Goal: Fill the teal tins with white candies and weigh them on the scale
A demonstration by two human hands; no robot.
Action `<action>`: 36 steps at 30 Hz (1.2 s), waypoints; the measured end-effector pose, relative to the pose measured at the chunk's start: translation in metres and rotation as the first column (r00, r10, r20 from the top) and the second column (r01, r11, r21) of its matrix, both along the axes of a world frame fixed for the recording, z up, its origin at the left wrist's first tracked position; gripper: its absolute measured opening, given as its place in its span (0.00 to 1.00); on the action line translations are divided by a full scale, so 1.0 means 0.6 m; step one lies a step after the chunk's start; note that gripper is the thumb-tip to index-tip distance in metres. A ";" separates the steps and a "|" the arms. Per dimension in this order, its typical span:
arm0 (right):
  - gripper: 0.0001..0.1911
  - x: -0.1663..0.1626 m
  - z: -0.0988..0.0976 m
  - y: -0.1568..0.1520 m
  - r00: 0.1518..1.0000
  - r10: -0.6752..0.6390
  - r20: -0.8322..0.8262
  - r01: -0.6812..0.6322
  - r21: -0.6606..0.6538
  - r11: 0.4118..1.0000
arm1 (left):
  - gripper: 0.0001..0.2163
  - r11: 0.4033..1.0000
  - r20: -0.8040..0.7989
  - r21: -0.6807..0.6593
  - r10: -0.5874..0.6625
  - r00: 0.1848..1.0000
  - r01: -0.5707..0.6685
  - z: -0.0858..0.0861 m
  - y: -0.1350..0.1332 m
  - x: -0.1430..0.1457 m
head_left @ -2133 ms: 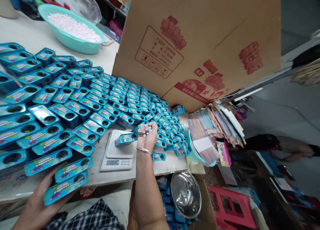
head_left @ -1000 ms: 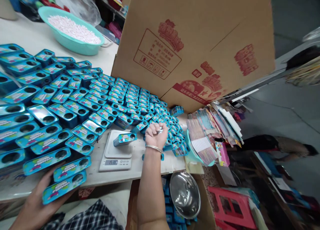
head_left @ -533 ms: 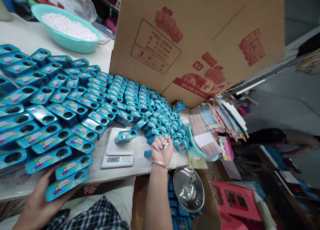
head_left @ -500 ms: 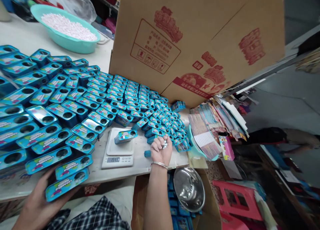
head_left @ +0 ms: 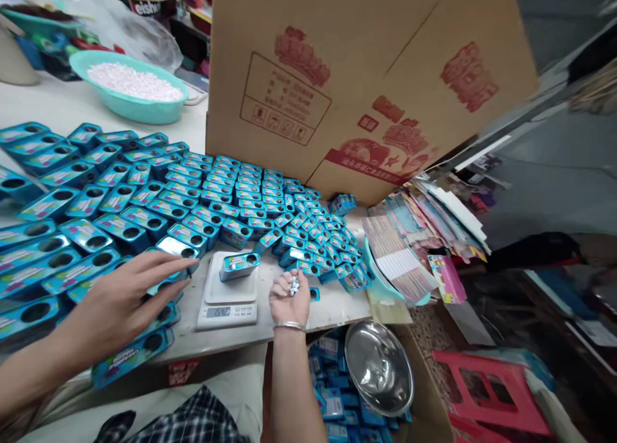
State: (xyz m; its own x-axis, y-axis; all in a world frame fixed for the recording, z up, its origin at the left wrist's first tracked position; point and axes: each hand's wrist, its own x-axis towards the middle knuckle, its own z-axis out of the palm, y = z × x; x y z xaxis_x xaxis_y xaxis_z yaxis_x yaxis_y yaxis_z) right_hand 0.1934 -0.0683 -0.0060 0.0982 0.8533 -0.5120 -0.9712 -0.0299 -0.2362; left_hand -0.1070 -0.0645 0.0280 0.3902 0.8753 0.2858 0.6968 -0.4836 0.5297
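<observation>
My left hand [head_left: 118, 305] reaches over the near tins with its fingers stretched out and apart, the fingertips beside a blue tin [head_left: 176, 247] with a round hole in its top. Palm up, my right hand [head_left: 289, 305] is curled around several small white candies [head_left: 294, 284]. Between the hands stands a white digital scale [head_left: 229, 314] with one blue tin [head_left: 240, 266] upright on it; its display seems to read 154.2. Just right of my right hand, a small blue tin [head_left: 314, 294] rests on the table.
Rows of blue tins [head_left: 130, 231] crowd the table. A turquoise basin [head_left: 139, 112] of white candies stands at back left. A large carton [head_left: 366, 63] blocks the back. Below the table edge, a metal bowl [head_left: 379, 366] sits over boxed tins; a red stool [head_left: 491, 391] is at right.
My left hand has let go of the near tins and moved up and right over the others. My right hand has shifted left toward the scale, still holding the candies.
</observation>
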 end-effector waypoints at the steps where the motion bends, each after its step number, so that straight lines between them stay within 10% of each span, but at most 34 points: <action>1: 0.09 -0.006 0.000 -0.002 0.999 -0.002 -0.034 0.001 -0.019 1.000 | 0.16 0.995 -0.018 0.000 -0.099 0.995 0.099 0.011 0.031 0.033; 6: 0.08 -0.010 -0.004 -0.012 0.994 -0.043 -0.101 0.036 -0.062 0.997 | 0.13 0.951 -0.250 -0.067 -0.309 0.918 0.302 0.015 0.121 0.139; 12: 0.10 0.001 -0.007 -0.015 0.991 -0.067 -0.117 0.058 -0.084 0.995 | 0.13 0.941 -0.270 -0.116 -0.339 0.902 0.318 -0.001 0.131 0.136; 22: 0.08 -0.079 0.042 0.001 0.993 0.067 -0.094 -0.081 -0.155 0.985 | 0.11 0.897 -0.130 0.037 -0.432 0.892 0.440 0.094 0.074 0.209; 26: 0.09 -0.016 0.061 -0.026 0.993 0.034 -0.111 -0.024 0.091 0.996 | 0.16 0.961 0.005 0.190 -0.207 0.978 0.202 0.124 0.101 0.155; 36: 0.07 0.130 0.034 -0.128 0.942 -0.334 0.032 0.333 0.025 0.943 | 0.26 0.988 -0.181 0.016 -0.151 0.972 0.157 0.042 0.094 0.103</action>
